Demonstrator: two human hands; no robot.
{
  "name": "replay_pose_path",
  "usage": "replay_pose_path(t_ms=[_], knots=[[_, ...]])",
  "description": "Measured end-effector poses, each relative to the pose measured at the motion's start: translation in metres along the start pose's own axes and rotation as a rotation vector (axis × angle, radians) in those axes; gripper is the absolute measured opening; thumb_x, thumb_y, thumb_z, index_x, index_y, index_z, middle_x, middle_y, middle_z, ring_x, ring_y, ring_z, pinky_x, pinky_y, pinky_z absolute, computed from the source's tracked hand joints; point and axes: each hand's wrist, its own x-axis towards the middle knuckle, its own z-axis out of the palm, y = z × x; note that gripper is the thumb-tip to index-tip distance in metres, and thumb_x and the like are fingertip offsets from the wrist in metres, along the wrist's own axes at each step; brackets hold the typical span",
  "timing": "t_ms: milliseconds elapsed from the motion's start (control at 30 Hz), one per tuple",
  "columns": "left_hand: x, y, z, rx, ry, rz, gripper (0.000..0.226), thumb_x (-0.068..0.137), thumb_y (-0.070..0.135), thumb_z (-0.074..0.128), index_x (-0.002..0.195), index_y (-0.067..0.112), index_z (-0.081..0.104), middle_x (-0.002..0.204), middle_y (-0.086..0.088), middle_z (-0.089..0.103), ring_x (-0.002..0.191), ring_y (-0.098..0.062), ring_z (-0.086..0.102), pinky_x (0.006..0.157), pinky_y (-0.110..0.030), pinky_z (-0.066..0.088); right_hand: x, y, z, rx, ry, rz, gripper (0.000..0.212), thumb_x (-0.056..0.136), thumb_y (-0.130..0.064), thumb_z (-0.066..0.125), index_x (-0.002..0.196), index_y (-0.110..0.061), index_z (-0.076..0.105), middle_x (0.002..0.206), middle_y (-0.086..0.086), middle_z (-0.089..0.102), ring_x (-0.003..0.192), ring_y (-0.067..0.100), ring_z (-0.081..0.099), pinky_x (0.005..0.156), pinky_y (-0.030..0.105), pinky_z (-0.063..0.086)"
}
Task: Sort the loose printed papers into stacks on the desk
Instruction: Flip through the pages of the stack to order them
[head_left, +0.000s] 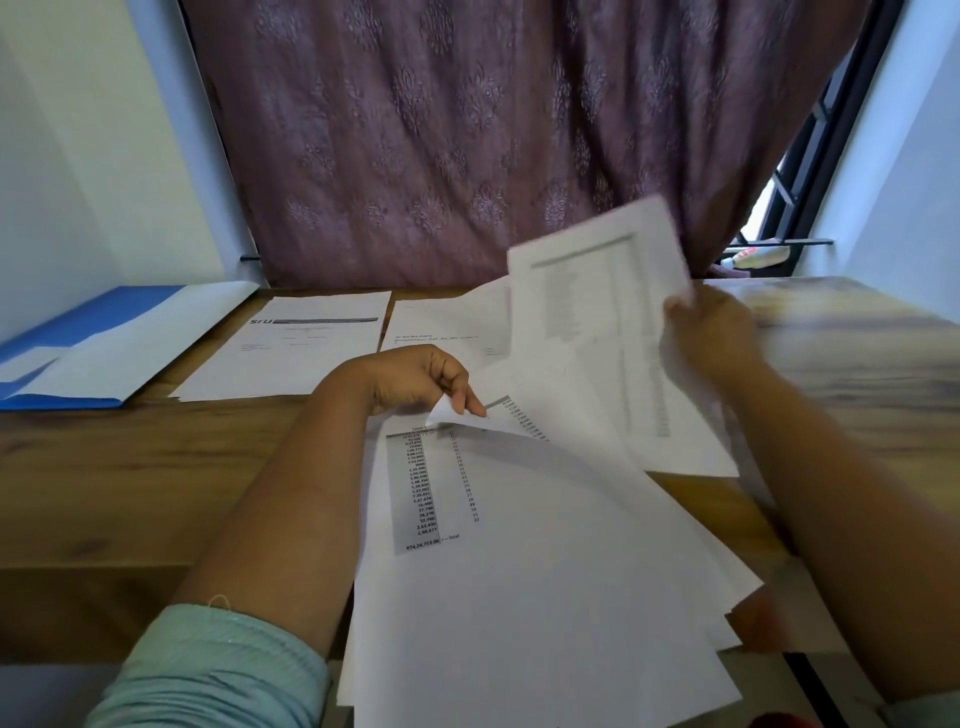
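Loose white sheets (545, 597) fan across our lap edge of the wood-grain desk (130, 493), the top one printed with a grey-shaded number column ending "Total". Our left hand (421, 382) pinches a curled corner of that pile; our right hand (714, 332) grips a blurred table printout (597, 291) aloft. Beyond lie a stack headed "SIU" (296, 353), another stack (447, 327), and a glossy blue folder (98, 343) before a patterned mauve curtain (467, 130).

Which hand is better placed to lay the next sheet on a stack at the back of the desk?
Right hand: it already holds a lifted table sheet above the desk. The left hand only pinches a sheet corner.
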Motion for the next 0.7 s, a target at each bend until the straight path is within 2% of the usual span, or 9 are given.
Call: replay_pose_path(t_ms=[33, 100, 167, 267, 333, 400, 467, 533, 700], knots=[[-0.001, 0.0, 0.0, 0.006, 0.003, -0.005, 0.036, 0.08, -0.018, 0.063, 0.065, 0.013, 0.075, 0.105, -0.015, 0.074, 0.102, -0.023, 0.07, 0.081, -0.028, 0.057, 0.004, 0.003, -0.001, 0.073, -0.012, -0.004, 0.049, 0.094, -0.039, 0.058, 0.131, -0.008, 0.054, 0.127, 0.015, 0.061, 0.115, 0.036, 0.057, 0.099, 0.044, 0.046], [-0.001, 0.0, 0.001, 0.01, 0.006, -0.004, 0.034, 0.08, -0.017, 0.064, 0.066, 0.012, 0.074, 0.104, -0.014, 0.074, 0.101, -0.022, 0.07, 0.082, -0.028, 0.057, 0.006, 0.005, -0.003, 0.04, -0.261, -0.016, 0.06, 0.079, -0.046, 0.075, 0.129, -0.018, 0.058, 0.124, 0.005, 0.064, 0.112, 0.027, 0.061, 0.099, 0.046, 0.049], [-0.001, -0.001, 0.001, 0.006, -0.002, 0.0, 0.032, 0.079, -0.018, 0.063, 0.067, 0.01, 0.073, 0.102, -0.014, 0.074, 0.101, -0.022, 0.07, 0.083, -0.028, 0.057, 0.004, 0.007, 0.0, -0.098, -0.427, -0.039, 0.052, 0.08, -0.028, 0.078, 0.127, -0.016, 0.06, 0.125, 0.007, 0.065, 0.111, 0.025, 0.061, 0.097, 0.04, 0.049], [0.0, -0.001, 0.001, 0.027, -0.009, -0.002, 0.022, 0.079, -0.017, 0.064, 0.073, 0.003, 0.07, 0.101, -0.013, 0.075, 0.1, -0.022, 0.071, 0.084, -0.029, 0.057, 0.007, 0.0, 0.0, -0.121, -0.057, -0.095, 0.035, 0.092, -0.017, 0.063, 0.125, -0.008, 0.061, 0.123, 0.017, 0.064, 0.108, 0.03, 0.058, 0.088, 0.032, 0.041], [0.001, -0.001, 0.001, 0.037, -0.006, 0.012, 0.022, 0.08, -0.015, 0.066, 0.074, 0.006, 0.07, 0.1, -0.013, 0.075, 0.1, -0.025, 0.071, 0.084, -0.031, 0.058, 0.014, -0.008, -0.007, 0.07, 0.237, -0.074, 0.03, 0.096, -0.017, 0.054, 0.123, -0.006, 0.059, 0.119, 0.022, 0.062, 0.109, 0.035, 0.057, 0.087, 0.033, 0.041], [-0.001, 0.0, 0.001, 0.034, 0.002, 0.03, 0.023, 0.081, -0.009, 0.07, 0.08, 0.014, 0.073, 0.1, -0.011, 0.075, 0.098, -0.03, 0.07, 0.087, -0.036, 0.058, 0.024, -0.018, -0.014, 0.248, 0.393, -0.066, 0.026, 0.098, -0.015, 0.048, 0.119, -0.005, 0.058, 0.112, 0.018, 0.063, 0.106, 0.033, 0.058, 0.08, 0.029, 0.041], [-0.004, 0.002, 0.0, -0.034, -0.033, 0.016, 0.028, 0.083, -0.003, 0.071, 0.104, 0.015, 0.072, 0.109, -0.008, 0.074, 0.102, -0.03, 0.07, 0.087, -0.039, 0.057, 0.032, -0.028, -0.02, 0.373, 0.439, -0.067, 0.026, 0.098, -0.014, 0.046, 0.12, -0.007, 0.057, 0.113, 0.01, 0.063, 0.106, 0.026, 0.059, 0.078, 0.018, 0.04], [-0.004, 0.002, -0.001, -0.091, -0.068, 0.01, 0.038, 0.085, -0.004, 0.068, 0.12, 0.009, 0.065, 0.119, -0.01, 0.07, 0.107, -0.032, 0.068, 0.089, -0.042, 0.056, 0.037, -0.036, -0.026, 0.432, 0.448, -0.082, 0.028, 0.098, -0.015, 0.045, 0.123, -0.009, 0.056, 0.119, 0.006, 0.063, 0.107, 0.02, 0.059, 0.083, 0.019, 0.043], [-0.012, 0.005, -0.007, -0.252, -0.046, 0.093, 0.031, 0.083, -0.003, 0.07, 0.114, -0.001, 0.069, 0.114, -0.018, 0.07, 0.1, -0.03, 0.07, 0.082, -0.035, 0.058, 0.026, -0.037, -0.009, 0.26, 0.103, -0.134, 0.033, 0.094, -0.026, 0.057, 0.124, -0.012, 0.059, 0.117, 0.003, 0.064, 0.104, 0.021, 0.061, 0.09, 0.029, 0.047]])
